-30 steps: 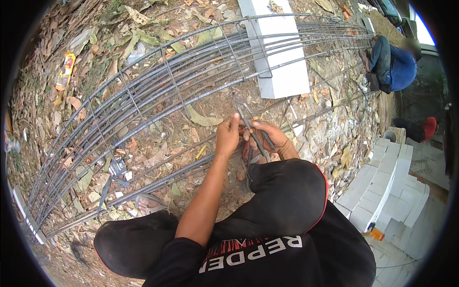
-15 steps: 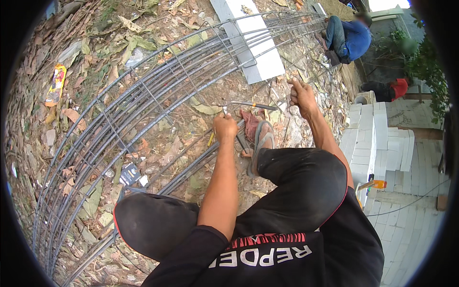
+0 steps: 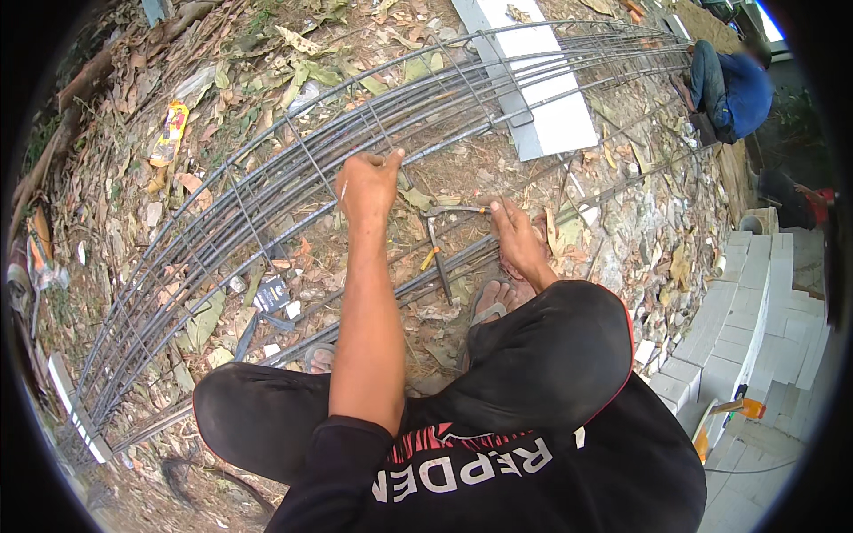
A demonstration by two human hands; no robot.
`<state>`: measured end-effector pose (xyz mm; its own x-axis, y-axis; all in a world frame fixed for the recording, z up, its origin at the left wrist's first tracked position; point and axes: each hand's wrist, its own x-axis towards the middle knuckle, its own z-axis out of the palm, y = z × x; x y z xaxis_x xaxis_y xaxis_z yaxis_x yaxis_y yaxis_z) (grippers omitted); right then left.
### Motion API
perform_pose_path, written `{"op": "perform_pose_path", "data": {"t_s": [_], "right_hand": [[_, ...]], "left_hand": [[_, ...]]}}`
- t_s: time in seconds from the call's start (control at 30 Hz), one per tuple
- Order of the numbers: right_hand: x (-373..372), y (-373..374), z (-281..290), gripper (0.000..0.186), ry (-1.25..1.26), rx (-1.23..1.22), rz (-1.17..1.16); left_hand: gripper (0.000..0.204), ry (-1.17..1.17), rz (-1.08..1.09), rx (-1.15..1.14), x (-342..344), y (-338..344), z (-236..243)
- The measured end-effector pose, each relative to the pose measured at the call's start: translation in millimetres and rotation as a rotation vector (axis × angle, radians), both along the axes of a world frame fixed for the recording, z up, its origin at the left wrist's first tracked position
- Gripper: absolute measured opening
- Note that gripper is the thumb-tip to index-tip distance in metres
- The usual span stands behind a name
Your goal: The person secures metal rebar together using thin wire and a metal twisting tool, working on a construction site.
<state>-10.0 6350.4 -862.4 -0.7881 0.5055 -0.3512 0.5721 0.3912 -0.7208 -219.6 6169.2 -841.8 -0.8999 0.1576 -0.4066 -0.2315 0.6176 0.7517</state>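
A long cage of steel reinforcing bars (image 3: 311, 167), tied with square stirrups, curves across the ground in front of me. My left hand (image 3: 364, 188) is closed at its near side, beside a stirrup; whatever its fingers pinch is too small to make out. Lower and to the right, my right hand (image 3: 522, 242) has its fingers closed at the orange-tipped end of one handle of the pincers (image 3: 434, 233). The pincers' handles are spread wide, the other one pointing down toward my feet. Loose bars (image 3: 471, 255) lie beneath them.
A white board (image 3: 544, 98) lies under the cage's far part, and a small white strip (image 3: 78, 410) under its near left end. A person in blue (image 3: 742, 93) crouches at the far right. Pale blocks (image 3: 711, 333) are stacked at right. Dry leaves and a dark packet (image 3: 272, 295) litter the ground.
My left hand has moved up and left to the cage. My right hand has come down and left to the pincers' handle. The whole view has shifted, bringing more ground at left into sight.
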Motion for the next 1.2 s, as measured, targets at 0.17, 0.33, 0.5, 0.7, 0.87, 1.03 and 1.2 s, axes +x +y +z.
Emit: {"op": "perform_pose_path", "data": {"t_s": [0.17, 0.33, 0.5, 0.7, 0.87, 1.03, 1.2], "right_hand": [[1, -8, -35, 0.054, 0.073, -0.02, 0.065], [1, 1, -35, 0.05, 0.179, -0.189, 0.143], [-2, -20, -70, 0.041, 0.313, -0.435, -0.072], [-36, -22, -29, 0.03, 0.088, -0.727, -0.305], [-36, -22, -48, 0.028, 0.038, -0.89, -0.286], [-39, -22, -46, 0.023, 0.074, -0.97, -0.333], [-49, -30, -48, 0.023, 0.113, -0.953, -0.346]], "left_hand": [[0.027, 0.037, -0.084, 0.04, -28, 43, -40], [0.024, 0.037, -0.079, 0.16, -42, 56, -18], [0.029, 0.254, -0.111, -0.055, -11, 59, -4], [0.04, 0.098, -0.357, -0.153, -18, 40, -17], [0.052, 0.248, -0.369, -0.13, 0, 40, -22], [0.042, 0.394, -0.176, -0.053, 8, 50, -28], [0.034, 0.384, -0.209, -0.06, 6, 48, -27]]}}
